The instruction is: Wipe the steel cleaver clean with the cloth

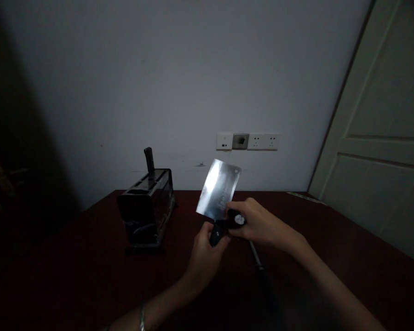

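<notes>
My left hand [207, 255] is wrapped around the black handle of a cleaver [218, 189], whose broad shiny blade points up and away from me. Close by on the right, my right hand [253, 220] grips a black rounded object [235, 219] with a white mark on it. That object sits against the cleaver where blade and handle meet; its exact kind cannot be made out. Beneath my right hand, a thin metal rod with a black handle [260, 266] lies on the table, partly hidden and dim.
To the left stands a black knife block [138, 220] with one dark handle [149, 158] sticking up from its top. The dark red table [93, 257] meets a pale wall with switches and sockets [263, 141]. A panelled door [382, 138] is at the right.
</notes>
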Available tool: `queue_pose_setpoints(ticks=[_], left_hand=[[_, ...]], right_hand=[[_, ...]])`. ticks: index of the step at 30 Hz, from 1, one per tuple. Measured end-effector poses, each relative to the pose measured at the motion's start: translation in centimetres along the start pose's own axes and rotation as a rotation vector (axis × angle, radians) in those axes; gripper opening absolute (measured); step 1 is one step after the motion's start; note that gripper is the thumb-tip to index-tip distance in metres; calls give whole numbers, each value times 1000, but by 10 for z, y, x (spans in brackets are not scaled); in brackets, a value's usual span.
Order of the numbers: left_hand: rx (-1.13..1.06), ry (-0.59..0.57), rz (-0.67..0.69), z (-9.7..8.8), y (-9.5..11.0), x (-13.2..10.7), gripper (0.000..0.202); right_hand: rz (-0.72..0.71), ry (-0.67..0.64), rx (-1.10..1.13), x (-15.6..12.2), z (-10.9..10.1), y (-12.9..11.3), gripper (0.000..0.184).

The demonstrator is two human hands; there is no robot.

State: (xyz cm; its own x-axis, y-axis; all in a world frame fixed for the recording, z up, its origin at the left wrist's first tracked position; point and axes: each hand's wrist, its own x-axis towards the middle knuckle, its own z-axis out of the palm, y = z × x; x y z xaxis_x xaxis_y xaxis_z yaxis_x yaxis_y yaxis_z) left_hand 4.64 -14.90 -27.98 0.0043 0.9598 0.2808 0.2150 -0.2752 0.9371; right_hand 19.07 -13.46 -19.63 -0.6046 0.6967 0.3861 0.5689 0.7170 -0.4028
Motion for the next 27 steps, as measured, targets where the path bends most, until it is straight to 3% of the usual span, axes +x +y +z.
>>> queue_pose_setpoints(ticks=[4,11,17,23,27], left_hand=[[-51,-29,29,0,4,0,22],[-47,-29,-21,0,6,-1,19],[-94,-28,-61,0,7,0,18],[-134,-39,-104,2,6,-2,18],[-149,8,-78,3,3,-3,19]], right_hand=[[-37,50,15,3,5,-2,11],[-24,15,-5,-1,-1,-1,7],[-43,65,-3,3,5,-3,9],[1,6,35,-1,-2,-4,8],[-11,34,15,1,2,-4,9]])
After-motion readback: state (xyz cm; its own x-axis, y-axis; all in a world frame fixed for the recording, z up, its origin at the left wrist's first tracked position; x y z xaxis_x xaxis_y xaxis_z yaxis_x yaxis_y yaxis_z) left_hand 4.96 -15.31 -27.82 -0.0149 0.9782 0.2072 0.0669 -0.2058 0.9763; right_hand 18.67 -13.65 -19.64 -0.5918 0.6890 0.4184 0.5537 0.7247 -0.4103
